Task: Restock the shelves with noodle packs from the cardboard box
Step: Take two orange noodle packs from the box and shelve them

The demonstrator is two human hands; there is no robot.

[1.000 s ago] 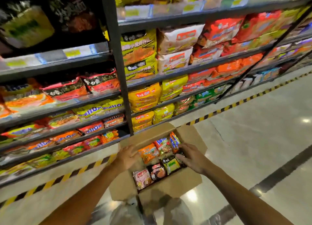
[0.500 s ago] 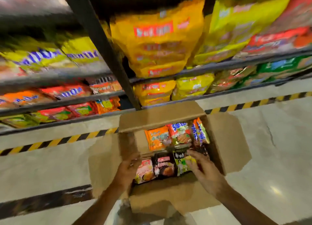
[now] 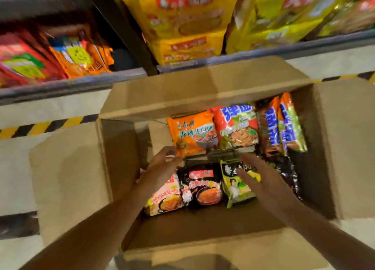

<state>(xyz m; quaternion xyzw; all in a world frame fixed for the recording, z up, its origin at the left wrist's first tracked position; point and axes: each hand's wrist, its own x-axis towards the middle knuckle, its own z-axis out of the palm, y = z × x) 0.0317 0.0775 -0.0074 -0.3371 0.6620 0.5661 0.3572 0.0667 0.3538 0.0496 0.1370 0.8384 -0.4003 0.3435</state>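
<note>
Head view: both hands (image 3: 162, 168) inside open cardboard box (image 3: 67, 180).

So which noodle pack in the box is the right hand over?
The green pack in the near row. The right hand lies over its right part; the black pack beside it is uncovered.

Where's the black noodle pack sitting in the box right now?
In the head view, the black noodle pack lies in the cardboard box's near row, between the pink pack and the green pack.

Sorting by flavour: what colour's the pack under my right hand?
Light green pack with a black top, head view.
</note>
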